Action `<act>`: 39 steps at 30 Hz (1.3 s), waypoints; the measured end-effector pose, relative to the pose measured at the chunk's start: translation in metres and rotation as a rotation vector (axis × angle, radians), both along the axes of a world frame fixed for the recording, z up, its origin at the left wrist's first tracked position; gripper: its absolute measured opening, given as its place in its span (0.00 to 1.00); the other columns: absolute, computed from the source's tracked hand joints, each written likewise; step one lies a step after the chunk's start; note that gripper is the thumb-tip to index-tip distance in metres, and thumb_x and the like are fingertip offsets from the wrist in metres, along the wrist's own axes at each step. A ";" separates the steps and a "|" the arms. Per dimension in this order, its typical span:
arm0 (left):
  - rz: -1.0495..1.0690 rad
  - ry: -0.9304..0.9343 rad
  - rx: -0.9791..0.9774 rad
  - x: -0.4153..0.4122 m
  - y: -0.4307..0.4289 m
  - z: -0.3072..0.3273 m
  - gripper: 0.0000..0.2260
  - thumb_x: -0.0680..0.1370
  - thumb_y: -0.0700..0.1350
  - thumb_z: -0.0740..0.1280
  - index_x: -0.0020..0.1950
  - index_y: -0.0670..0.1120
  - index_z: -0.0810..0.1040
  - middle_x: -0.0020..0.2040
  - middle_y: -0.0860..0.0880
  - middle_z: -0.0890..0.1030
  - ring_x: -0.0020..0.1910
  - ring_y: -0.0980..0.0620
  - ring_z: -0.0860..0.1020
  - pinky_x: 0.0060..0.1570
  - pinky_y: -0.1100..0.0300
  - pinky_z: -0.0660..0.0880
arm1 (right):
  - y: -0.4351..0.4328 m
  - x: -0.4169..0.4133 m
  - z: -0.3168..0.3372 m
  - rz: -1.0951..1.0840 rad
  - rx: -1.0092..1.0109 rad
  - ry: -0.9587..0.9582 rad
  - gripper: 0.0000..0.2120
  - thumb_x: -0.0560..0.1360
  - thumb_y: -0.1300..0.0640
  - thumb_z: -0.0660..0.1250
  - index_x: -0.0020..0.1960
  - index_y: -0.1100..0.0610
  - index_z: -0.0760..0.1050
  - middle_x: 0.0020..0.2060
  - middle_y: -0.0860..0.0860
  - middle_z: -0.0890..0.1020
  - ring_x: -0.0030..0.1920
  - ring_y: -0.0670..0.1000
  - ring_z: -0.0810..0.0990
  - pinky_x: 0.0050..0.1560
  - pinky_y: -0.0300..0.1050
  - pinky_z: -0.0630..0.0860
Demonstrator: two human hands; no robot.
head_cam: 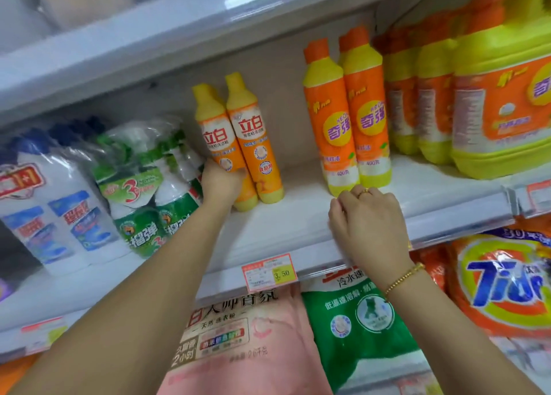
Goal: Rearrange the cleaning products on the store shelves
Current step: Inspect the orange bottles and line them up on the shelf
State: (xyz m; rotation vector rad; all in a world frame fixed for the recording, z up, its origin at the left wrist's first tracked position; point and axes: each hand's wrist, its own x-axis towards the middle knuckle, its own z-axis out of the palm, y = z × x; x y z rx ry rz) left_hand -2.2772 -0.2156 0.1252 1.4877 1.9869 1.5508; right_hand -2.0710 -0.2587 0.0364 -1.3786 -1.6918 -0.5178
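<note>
Two yellow-capped orange bottles (238, 138) stand on the white shelf (298, 215), long axes upright, leaning slightly left. The left hand (220, 183) grips the nearer one. Green spray packs (149, 186) crowd their left; taller orange bottles (346, 114) stand rightward. The right hand (366, 224) rests curled on the shelf edge.

White store shelves (298, 224), beige back panel (286, 75)

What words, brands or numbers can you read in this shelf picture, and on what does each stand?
"Tide": orange detergent bag.
"3.50": shelf price tag.
"立白": bottle in the left hand.
"奇强", "400克": orange bottle.
"1+1": white bottle pack.
Other price tags: blurred.
</note>
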 end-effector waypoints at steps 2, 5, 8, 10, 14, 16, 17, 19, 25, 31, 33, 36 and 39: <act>0.015 0.013 0.016 -0.003 0.000 -0.001 0.17 0.73 0.43 0.72 0.60 0.45 0.73 0.59 0.43 0.79 0.58 0.41 0.78 0.60 0.46 0.74 | -0.002 0.000 0.002 0.037 -0.036 0.023 0.16 0.74 0.55 0.55 0.30 0.57 0.71 0.27 0.56 0.73 0.30 0.59 0.73 0.33 0.47 0.61; 0.018 -0.065 0.012 -0.007 -0.013 -0.005 0.23 0.68 0.47 0.76 0.60 0.48 0.74 0.57 0.45 0.81 0.55 0.41 0.79 0.55 0.40 0.76 | -0.011 0.002 0.005 0.167 -0.071 0.156 0.15 0.73 0.51 0.55 0.35 0.57 0.75 0.31 0.54 0.77 0.34 0.58 0.76 0.37 0.47 0.68; -0.004 -0.107 0.117 -0.004 -0.052 -0.013 0.26 0.68 0.43 0.77 0.63 0.46 0.72 0.57 0.47 0.81 0.53 0.45 0.80 0.54 0.42 0.77 | -0.033 0.000 0.008 0.381 -0.137 0.320 0.09 0.73 0.52 0.63 0.48 0.56 0.76 0.43 0.53 0.78 0.45 0.55 0.76 0.42 0.44 0.65; -0.064 -0.081 0.216 0.000 -0.082 -0.017 0.26 0.69 0.39 0.76 0.64 0.45 0.71 0.56 0.51 0.80 0.51 0.54 0.80 0.55 0.54 0.78 | -0.049 -0.003 0.012 0.480 -0.165 0.330 0.12 0.74 0.52 0.66 0.54 0.56 0.74 0.50 0.52 0.77 0.51 0.52 0.74 0.43 0.41 0.64; -0.162 0.077 0.334 0.001 -0.138 -0.019 0.26 0.67 0.37 0.77 0.55 0.57 0.70 0.53 0.57 0.78 0.49 0.68 0.77 0.48 0.74 0.72 | -0.074 -0.009 0.024 0.622 -0.198 0.362 0.18 0.74 0.52 0.70 0.61 0.53 0.71 0.56 0.46 0.74 0.55 0.46 0.73 0.50 0.42 0.71; -0.164 0.184 0.362 -0.002 -0.161 -0.020 0.26 0.67 0.41 0.78 0.54 0.62 0.70 0.53 0.57 0.76 0.51 0.63 0.76 0.50 0.72 0.73 | -0.083 -0.014 0.031 0.649 -0.202 0.369 0.20 0.73 0.50 0.70 0.62 0.51 0.70 0.55 0.44 0.73 0.54 0.43 0.73 0.53 0.43 0.73; -0.154 0.227 0.376 -0.003 -0.171 -0.020 0.26 0.67 0.43 0.78 0.54 0.64 0.70 0.52 0.58 0.76 0.51 0.62 0.76 0.50 0.72 0.72 | -0.087 -0.017 0.033 0.659 -0.208 0.363 0.21 0.72 0.50 0.70 0.62 0.50 0.69 0.55 0.43 0.73 0.54 0.42 0.72 0.53 0.43 0.74; -0.135 0.288 0.406 -0.002 -0.186 -0.020 0.27 0.67 0.43 0.78 0.55 0.64 0.69 0.52 0.61 0.75 0.51 0.67 0.74 0.48 0.76 0.69 | -0.095 -0.023 0.037 0.689 -0.195 0.344 0.21 0.72 0.50 0.71 0.62 0.49 0.69 0.55 0.42 0.73 0.53 0.41 0.72 0.53 0.44 0.75; -0.163 0.298 0.431 -0.004 -0.205 -0.012 0.28 0.68 0.38 0.78 0.56 0.62 0.70 0.55 0.66 0.74 0.54 0.70 0.73 0.49 0.77 0.68 | -0.113 -0.033 0.043 0.755 -0.152 0.291 0.22 0.72 0.51 0.71 0.63 0.47 0.67 0.56 0.41 0.72 0.54 0.39 0.71 0.53 0.45 0.75; -0.252 0.042 0.366 0.002 -0.221 0.004 0.23 0.64 0.39 0.80 0.53 0.56 0.75 0.52 0.53 0.81 0.51 0.57 0.80 0.48 0.71 0.75 | -0.126 -0.043 0.047 0.863 -0.122 0.279 0.32 0.69 0.51 0.75 0.68 0.45 0.63 0.59 0.34 0.66 0.62 0.38 0.69 0.60 0.38 0.71; -0.290 -0.077 0.335 0.008 -0.226 0.011 0.23 0.64 0.41 0.80 0.56 0.51 0.76 0.50 0.53 0.83 0.49 0.58 0.81 0.45 0.69 0.76 | -0.130 -0.046 0.047 0.910 -0.115 0.277 0.36 0.68 0.52 0.76 0.70 0.44 0.60 0.61 0.35 0.64 0.63 0.38 0.67 0.62 0.33 0.68; -0.321 -0.251 0.294 0.014 -0.231 0.018 0.26 0.62 0.50 0.79 0.57 0.49 0.77 0.51 0.52 0.84 0.50 0.55 0.82 0.48 0.59 0.80 | -0.134 -0.049 0.046 0.934 -0.063 0.287 0.36 0.68 0.53 0.75 0.69 0.46 0.61 0.62 0.38 0.65 0.62 0.38 0.68 0.60 0.27 0.65; -0.370 -0.436 0.261 0.019 -0.234 0.022 0.29 0.62 0.50 0.74 0.61 0.45 0.76 0.53 0.49 0.83 0.51 0.52 0.83 0.46 0.57 0.81 | -0.137 -0.047 0.045 0.916 -0.008 0.319 0.34 0.68 0.53 0.75 0.69 0.49 0.64 0.62 0.43 0.69 0.61 0.39 0.69 0.60 0.27 0.66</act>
